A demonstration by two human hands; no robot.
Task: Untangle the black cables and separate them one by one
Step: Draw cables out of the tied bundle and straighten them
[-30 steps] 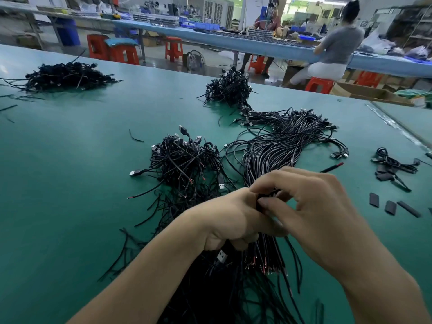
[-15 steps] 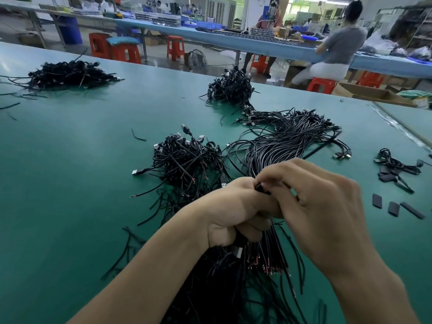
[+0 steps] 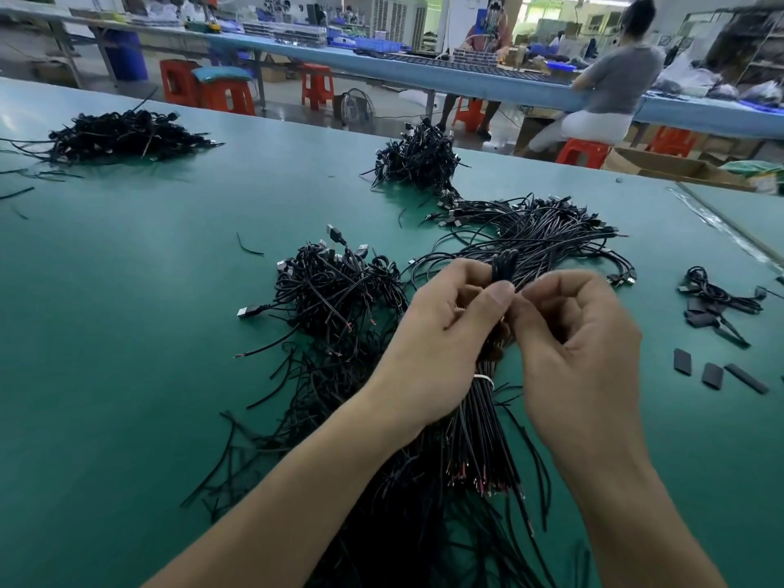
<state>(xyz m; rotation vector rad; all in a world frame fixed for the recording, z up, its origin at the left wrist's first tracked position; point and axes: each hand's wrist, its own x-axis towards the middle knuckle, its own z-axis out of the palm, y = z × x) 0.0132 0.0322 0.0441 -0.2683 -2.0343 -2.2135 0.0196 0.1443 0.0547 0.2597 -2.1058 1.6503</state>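
Green bench (image 3: 127,333) strewn with cable heaps (image 3: 335,286). Tied bundle (image 3: 479,418) held at centre between both hands: left hand (image 3: 441,333) curled round it for steadiness, thumb pressed on; right hand (image 3: 581,345), fingertips (image 3: 551,286) pinching top strands, probably to free one.

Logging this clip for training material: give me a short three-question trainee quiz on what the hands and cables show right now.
1. True or false: the left hand and the right hand both grip the cable bundle.
2. Where does the white tie sit on that bundle? A) farther from the person than the grip B) just nearer the person than the grip C) at the bare wire ends
3. Fill in: the flat black pieces lie on the green table to the person's ____.
Key: 1 true; 2 B; 3 right.
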